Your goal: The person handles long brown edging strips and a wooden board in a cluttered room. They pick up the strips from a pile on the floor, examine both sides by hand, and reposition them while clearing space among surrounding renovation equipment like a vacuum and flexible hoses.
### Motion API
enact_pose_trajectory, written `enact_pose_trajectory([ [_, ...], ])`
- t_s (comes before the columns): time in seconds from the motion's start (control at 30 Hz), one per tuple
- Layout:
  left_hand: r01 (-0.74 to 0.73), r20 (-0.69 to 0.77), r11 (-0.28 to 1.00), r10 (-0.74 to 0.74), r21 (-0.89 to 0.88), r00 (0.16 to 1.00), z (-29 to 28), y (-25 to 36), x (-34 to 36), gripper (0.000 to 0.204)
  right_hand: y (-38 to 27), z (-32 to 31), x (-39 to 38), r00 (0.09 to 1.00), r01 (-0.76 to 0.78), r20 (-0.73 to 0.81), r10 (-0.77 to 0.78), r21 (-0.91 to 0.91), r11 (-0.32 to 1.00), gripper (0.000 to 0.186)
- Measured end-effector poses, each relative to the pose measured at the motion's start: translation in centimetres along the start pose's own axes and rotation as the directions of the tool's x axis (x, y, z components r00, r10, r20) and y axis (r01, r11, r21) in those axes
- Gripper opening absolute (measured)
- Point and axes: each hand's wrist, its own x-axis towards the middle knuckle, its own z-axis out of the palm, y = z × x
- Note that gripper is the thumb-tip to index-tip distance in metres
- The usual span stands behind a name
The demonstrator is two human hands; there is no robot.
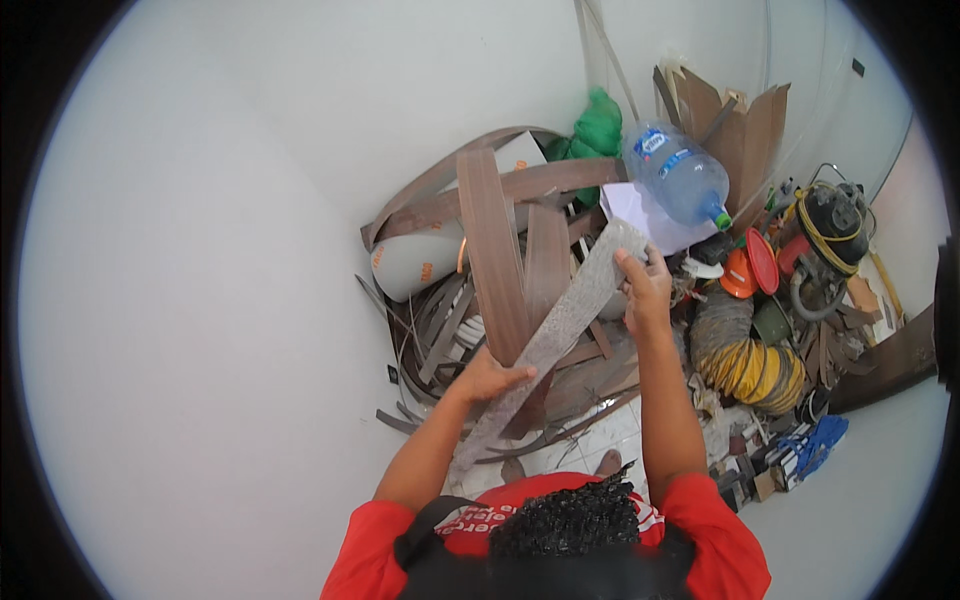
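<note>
A long, flat grey strip (572, 312) with a speckled, dusty surface slants in front of my body, from lower left to upper right. My left hand (490, 379) grips its lower part, thumb lying across the face. Near the upper end, my right hand (645, 288) holds it by the edge with the thumb on top. Just beyond the strip stands a wide brown wood-look strip (490, 255), with a second brown strip (545, 255) beside it. Part of both is hidden behind the grey strip.
Bent strips and offcuts lie around a white printed roll (415, 262). To the right are a large water bottle (685, 180), a green bag (598, 125), an orange hard hat (738, 275), a yellow-and-grey duct hose (745, 350) and a vacuum cleaner (835, 225). A white wall (200, 300) rises at left.
</note>
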Motion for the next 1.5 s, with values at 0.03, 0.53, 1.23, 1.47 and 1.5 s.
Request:
enact_pose_trajectory([
  [0.03,0.002,0.031,1.000,-0.001,-0.025,1.000,-0.2,0.1,0.2,0.077,0.2,-0.2,0.5,1.000,0.012,-0.014,-0.011,0.022,1.000,0.053],
  [0.53,-0.041,0.022,0.998,0.040,0.039,0.999,-1.7,0.6,3.7,0.086,3.8,-3.8,2.4,0.995,0.098,-0.001,-0.099,0.147,0.984,0.068],
  [1.23,-0.243,-0.298,0.496,-0.033,-0.834,0.954,-0.1,5.5,8.2,0.037,6.6,-0.8,-8.1,0.817,-0.069,0.413,0.401,-0.621,0.781,0.094],
  [1.47,-0.155,-0.108,0.443,0.128,-0.883,0.986,0.4,6.6,8.4,0.048,6.5,-1.1,-8.9,0.867,-0.171,0.256,0.427,-0.653,0.738,0.047],
  [1.5,-0.171,-0.106,0.470,0.163,-0.866,0.981,0.5,6.7,8.4,0.048,6.4,-1.3,-8.8,0.869,-0.137,0.297,0.396,-0.624,0.769,0.044],
])
